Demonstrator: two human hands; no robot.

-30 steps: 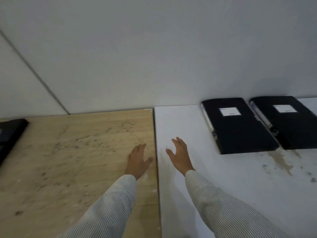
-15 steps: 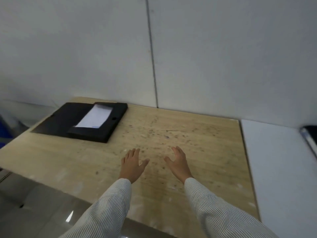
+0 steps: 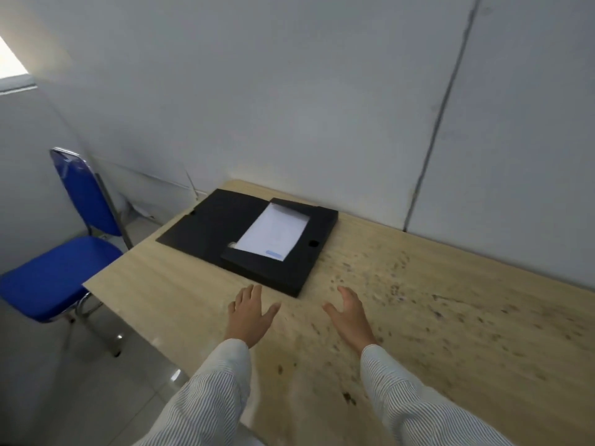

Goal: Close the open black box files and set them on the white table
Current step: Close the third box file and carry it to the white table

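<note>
An open black box file (image 3: pixel 206 227) lies at the far left end of the wooden table (image 3: pixel 450 317), its lid folded flat to the left. White paper (image 3: pixel 273 233) fills its tray on the right side. My left hand (image 3: pixel 249 312) hovers open just short of the file's near corner. My right hand (image 3: pixel 351 317) is open too, palm facing inward, a little to the right of that corner. Neither hand touches the file. The white table is out of view.
A blue chair (image 3: pixel 58 272) with a metal frame stands on the tiled floor to the left of the wooden table. A grey wall (image 3: pixel 289 91) runs right behind the table. The wooden top is speckled with dark marks on its right half.
My view has swung left from the white table with two shut files to the wooden table. Both hands have come close to the open file, still empty.
</note>
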